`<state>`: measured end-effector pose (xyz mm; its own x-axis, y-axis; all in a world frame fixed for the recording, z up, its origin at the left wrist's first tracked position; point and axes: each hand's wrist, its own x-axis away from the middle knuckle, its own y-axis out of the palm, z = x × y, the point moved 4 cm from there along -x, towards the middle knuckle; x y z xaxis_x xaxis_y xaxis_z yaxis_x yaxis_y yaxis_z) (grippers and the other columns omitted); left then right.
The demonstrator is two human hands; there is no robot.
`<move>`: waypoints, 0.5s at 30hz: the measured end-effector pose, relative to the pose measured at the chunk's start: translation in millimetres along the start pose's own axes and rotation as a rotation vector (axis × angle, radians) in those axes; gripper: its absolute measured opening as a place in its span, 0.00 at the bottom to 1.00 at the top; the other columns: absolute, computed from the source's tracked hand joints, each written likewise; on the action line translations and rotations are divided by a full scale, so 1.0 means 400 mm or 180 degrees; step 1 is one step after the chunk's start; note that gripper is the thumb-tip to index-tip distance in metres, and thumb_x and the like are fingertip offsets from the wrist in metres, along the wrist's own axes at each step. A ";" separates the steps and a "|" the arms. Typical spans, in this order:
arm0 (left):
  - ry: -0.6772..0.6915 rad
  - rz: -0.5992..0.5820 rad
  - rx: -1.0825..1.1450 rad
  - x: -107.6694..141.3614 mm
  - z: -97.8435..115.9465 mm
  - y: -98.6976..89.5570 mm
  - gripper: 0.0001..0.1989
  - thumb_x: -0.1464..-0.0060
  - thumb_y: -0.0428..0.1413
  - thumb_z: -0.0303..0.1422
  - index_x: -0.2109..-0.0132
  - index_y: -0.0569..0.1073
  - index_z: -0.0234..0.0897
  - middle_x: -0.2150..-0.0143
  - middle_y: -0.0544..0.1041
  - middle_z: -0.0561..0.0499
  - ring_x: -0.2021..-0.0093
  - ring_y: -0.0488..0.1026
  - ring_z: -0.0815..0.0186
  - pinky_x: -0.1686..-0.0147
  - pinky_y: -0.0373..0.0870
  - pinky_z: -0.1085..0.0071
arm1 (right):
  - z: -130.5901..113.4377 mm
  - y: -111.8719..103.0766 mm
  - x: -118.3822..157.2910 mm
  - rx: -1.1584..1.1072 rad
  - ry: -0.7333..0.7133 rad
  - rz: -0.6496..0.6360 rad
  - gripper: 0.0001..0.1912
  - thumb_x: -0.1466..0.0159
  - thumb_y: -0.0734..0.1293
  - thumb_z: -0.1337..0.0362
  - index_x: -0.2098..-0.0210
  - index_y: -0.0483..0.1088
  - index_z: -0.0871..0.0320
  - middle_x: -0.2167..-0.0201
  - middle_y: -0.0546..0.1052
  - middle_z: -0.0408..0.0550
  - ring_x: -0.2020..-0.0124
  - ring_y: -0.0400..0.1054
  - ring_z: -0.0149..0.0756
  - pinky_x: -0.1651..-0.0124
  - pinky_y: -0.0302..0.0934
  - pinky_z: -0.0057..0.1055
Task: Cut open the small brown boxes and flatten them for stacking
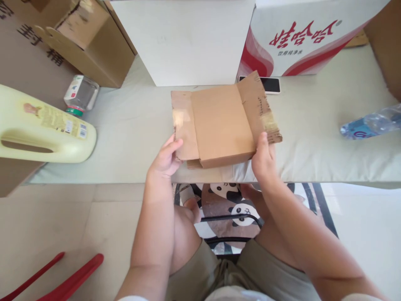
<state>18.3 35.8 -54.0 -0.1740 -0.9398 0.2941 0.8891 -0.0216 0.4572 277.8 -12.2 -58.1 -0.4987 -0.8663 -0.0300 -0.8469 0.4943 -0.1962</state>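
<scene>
A small brown cardboard box [223,123] is held between my two hands above the cloth-covered surface, near its front edge. Its side flaps spread outward, with torn edges and bits of pale tape on them. My left hand [166,156] grips the lower corner of the left flap, thumb on top. On the other side, my right hand [265,156] is closed on the lower right corner, its thumb against the right flap. The fingers beneath the cardboard are hidden. Behind the right flap lies a phone [272,85], partly covered by the box.
A white box [194,42] and a red-and-white printed carton [291,46] stand at the back. Left are a large yellow jug [46,125], a clear bottle with green cap [82,94] and brown cartons [103,50]. A water bottle [369,123] lies right. Red bars [75,278] show lower left.
</scene>
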 end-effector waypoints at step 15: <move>0.0078 0.0298 -0.0105 -0.017 -0.025 -0.022 0.17 0.46 0.61 0.46 0.56 0.78 0.38 0.61 0.83 0.44 0.50 0.82 0.48 0.59 0.83 0.58 | -0.030 -0.019 -0.004 0.0677 -0.1137 -0.0380 0.35 0.36 0.57 0.31 0.63 0.76 0.56 0.67 0.78 0.55 0.53 0.75 0.54 0.45 0.69 0.48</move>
<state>15.7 39.1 -68.3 -0.0795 -0.9463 0.3132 0.9146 0.0557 0.4006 282.7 -13.8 -44.9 -0.2725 -0.9056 -0.3249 -0.8191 0.3955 -0.4155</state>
